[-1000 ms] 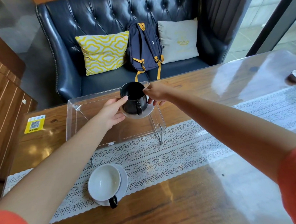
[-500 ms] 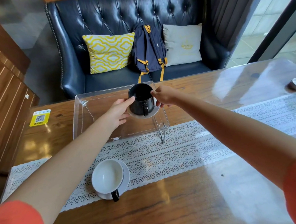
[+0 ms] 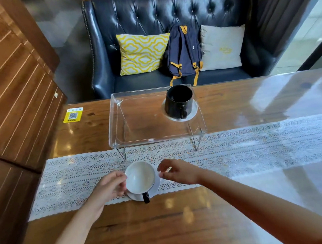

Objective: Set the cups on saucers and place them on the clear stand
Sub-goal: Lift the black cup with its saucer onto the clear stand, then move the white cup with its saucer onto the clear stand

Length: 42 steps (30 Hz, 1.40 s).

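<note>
A black cup (image 3: 177,102) stands on a white saucer (image 3: 193,111) at the back right of the clear stand's (image 3: 137,125) top. Nearer to me, a cup with a white inside and a black handle (image 3: 140,177) sits on a second white saucer (image 3: 155,188) on the lace runner. My left hand (image 3: 109,187) curls around this saucer's left edge, thumb against the cup rim. My right hand (image 3: 178,171) pinches the saucer's right rim. The saucer still rests on the runner.
The lace runner (image 3: 252,144) crosses the glossy wooden table (image 3: 181,224). A yellow QR sticker (image 3: 73,115) lies at the table's back left. Behind the table is a dark leather sofa (image 3: 149,13) with two cushions and a backpack (image 3: 184,50). A wooden wall panel (image 3: 12,83) is on the left.
Both hands have left the black cup and saucer on the stand and come back toward me. They now hold the saucer under the white-lined cup on the runner.
</note>
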{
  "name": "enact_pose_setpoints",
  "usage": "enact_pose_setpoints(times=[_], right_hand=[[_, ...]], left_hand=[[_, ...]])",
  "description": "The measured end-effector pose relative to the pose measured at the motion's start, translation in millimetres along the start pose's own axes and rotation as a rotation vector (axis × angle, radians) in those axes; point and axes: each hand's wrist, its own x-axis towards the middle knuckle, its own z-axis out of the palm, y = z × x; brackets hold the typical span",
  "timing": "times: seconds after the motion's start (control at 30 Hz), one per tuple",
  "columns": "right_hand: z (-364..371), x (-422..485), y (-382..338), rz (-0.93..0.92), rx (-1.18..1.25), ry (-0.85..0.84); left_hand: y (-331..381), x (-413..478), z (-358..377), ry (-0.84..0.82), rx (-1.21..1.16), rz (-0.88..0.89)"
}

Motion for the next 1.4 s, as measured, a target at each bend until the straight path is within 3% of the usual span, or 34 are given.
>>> enact_pose_setpoints(times=[0.1, 0.33, 0.53, 0.77, 1.1, 1.4], right_hand=[[27.6, 29.7, 10.0, 0.176, 0.156, 0.025], [39.0, 57.3, 11.0, 0.345, 0.362, 0.023], [47.8, 43.6, 11.8, 0.320, 0.454, 0.046], [18.8, -5.1, -10.4, 0.238, 0.296, -0.073], [-94.8, -13.2, -102.1, -0.124, 0.285, 0.208], [-95.8, 60.1, -103.8, 0.018, 0.533, 0.343]], left_hand=[[-22.5, 1.5, 5.2, 0.058, -0.019, -0.073], [-41.2, 26.6, 16.5, 0.030, -0.113, -0.195], [-40.3, 23.7, 14.1, 0.005, -0.089, -0.195], [-15.7, -12.8, 6.1, -0.168, 0.073, -0.170], [123.2, -11.4, -28.7, -0.037, 0.041, 0.144], [161.4, 56.8, -37.0, 0.109, 0.094, 0.066]])
